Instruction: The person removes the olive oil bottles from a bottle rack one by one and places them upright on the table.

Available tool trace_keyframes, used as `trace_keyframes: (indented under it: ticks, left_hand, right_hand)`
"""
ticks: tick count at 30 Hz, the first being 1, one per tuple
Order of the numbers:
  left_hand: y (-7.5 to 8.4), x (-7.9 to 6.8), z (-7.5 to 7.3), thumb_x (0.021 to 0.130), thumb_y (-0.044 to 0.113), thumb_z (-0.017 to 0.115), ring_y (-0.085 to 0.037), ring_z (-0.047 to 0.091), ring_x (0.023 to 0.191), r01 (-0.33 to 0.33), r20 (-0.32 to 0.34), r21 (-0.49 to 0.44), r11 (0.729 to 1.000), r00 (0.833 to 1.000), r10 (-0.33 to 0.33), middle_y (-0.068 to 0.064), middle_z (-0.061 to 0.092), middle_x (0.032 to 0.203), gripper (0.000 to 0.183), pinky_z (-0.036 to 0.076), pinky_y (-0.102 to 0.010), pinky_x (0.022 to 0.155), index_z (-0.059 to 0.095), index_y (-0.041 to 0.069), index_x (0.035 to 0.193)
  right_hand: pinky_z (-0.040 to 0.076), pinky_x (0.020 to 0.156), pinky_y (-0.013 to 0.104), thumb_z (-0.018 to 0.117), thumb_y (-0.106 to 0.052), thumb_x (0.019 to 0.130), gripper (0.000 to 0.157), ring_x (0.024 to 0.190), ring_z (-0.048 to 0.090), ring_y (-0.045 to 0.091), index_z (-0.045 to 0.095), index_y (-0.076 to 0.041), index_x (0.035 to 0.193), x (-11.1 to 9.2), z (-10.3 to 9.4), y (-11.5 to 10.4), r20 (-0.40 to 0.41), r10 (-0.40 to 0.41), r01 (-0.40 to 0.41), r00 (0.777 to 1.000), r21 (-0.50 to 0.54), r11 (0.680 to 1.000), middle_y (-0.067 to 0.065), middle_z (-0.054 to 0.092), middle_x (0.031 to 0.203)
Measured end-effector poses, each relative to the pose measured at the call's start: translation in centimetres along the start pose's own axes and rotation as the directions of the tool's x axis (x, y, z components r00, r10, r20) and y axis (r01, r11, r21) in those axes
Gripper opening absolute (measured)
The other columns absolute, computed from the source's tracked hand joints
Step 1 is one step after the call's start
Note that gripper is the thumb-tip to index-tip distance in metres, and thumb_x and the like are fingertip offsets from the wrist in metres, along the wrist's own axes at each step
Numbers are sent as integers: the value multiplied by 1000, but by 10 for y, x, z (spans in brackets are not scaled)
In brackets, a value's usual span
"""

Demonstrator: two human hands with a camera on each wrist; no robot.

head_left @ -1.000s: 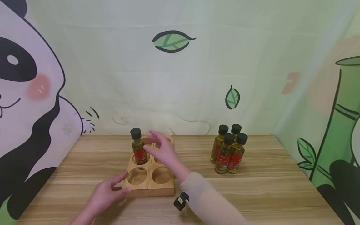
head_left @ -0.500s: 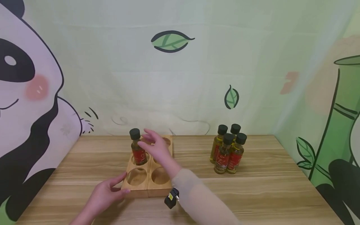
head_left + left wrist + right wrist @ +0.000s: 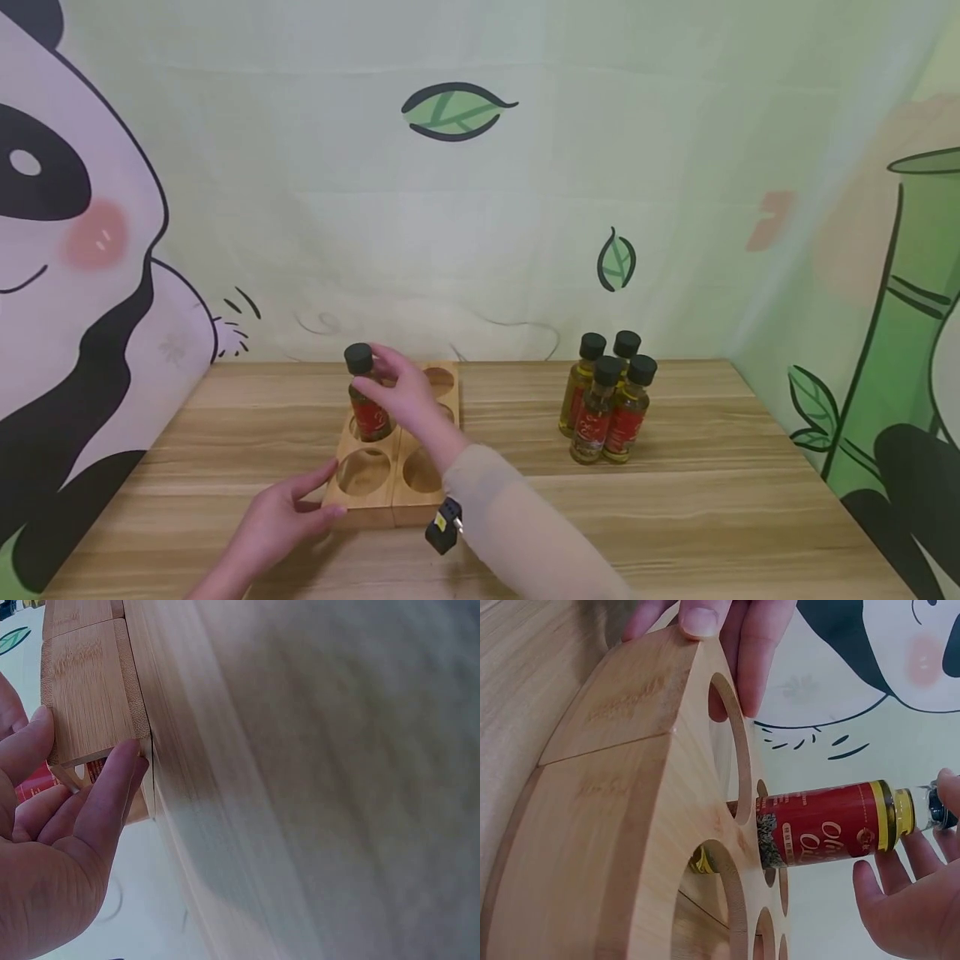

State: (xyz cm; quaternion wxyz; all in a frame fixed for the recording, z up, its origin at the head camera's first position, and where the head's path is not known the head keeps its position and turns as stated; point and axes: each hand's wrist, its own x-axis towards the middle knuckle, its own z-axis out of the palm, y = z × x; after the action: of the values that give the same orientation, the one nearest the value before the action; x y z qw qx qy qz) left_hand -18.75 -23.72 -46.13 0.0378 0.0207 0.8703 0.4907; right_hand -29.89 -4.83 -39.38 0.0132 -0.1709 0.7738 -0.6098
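Note:
A small olive oil bottle (image 3: pixel 370 412) with a black cap and red label stands in the middle hole of the left column of a wooden bottle holder (image 3: pixel 375 515). My right hand (image 3: pixel 405 396) is at its neck, thumb in front and fingers behind. From the right wrist view, the red label (image 3: pixel 821 825) reads "Olive Oil", and the right fingers (image 3: pixel 922 855) curl round the neck just below the cap. My left hand (image 3: pixel 281 512) grips the holder's front left corner, thumb on the front face and fingers along the side. In the left wrist view its fingers (image 3: pixel 112 787) hold the wooden end.
Several more olive oil bottles (image 3: pixel 603 400) stand in a tight cluster on the wood-grain table (image 3: pixel 525 517), right of the holder. A cloth backdrop (image 3: pixel 525 208) printed with a panda and leaves hangs behind. The front left hole (image 3: pixel 365 472) of the holder is bare.
My right hand has moved left over the holder, from beside the bottle to around its neck. The left hand keeps its grip on the corner; the bottles stay put.

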Motion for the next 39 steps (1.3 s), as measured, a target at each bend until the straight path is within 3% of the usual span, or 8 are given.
trace_keyframes:
  ticks: [11, 21, 31, 39]
  left_hand:
    - [0, 0, 0, 81, 28, 84, -27, 69, 99, 30, -2, 15, 999, 1000, -29, -24, 50, 142, 71, 60, -31, 71, 55, 5, 141]
    - [0, -1, 1, 82, 25, 83, -28, 70, 98, 1, -8, 23, 1000, 1000, -1, -25, 49, 142, 68, 60, -30, 71, 55, 3, 141]
    - [-2, -1, 1, 83, 25, 83, -27, 69, 99, 20, -1, -13, 1000, 1000, -20, -27, 47, 144, 69, 60, -30, 71, 53, 3, 142]
    - [-1, 1, 1, 80, 27, 84, -26, 69, 99, 35, -11, -18, 999, 999, -35, -27, 48, 143, 72, 60, -31, 70, 54, 4, 141]
  right_hand:
    - [47, 100, 44, 72, -29, 94, 46, 116, 60, 16, 59, -22, 137, 2, 3, -1, -24, -2, 1, 1000, -30, 1000, -1, 67, 124]
    - [49, 99, 43, 72, -26, 93, 47, 115, 61, 19, 57, -15, 137, -2, 2, 3, -32, -24, 24, 999, -1, 1000, 2, 68, 121]
    - [49, 97, 30, 72, -18, 93, 41, 107, 62, 13, 60, -11, 132, -6, 4, 9, -64, -111, 113, 992, 30, 993, 3, 69, 112]
    - [50, 95, 29, 71, -12, 92, 39, 106, 62, 16, 60, -7, 129, -5, -1, 5, -109, -191, 199, 976, 70, 977, 8, 68, 111]
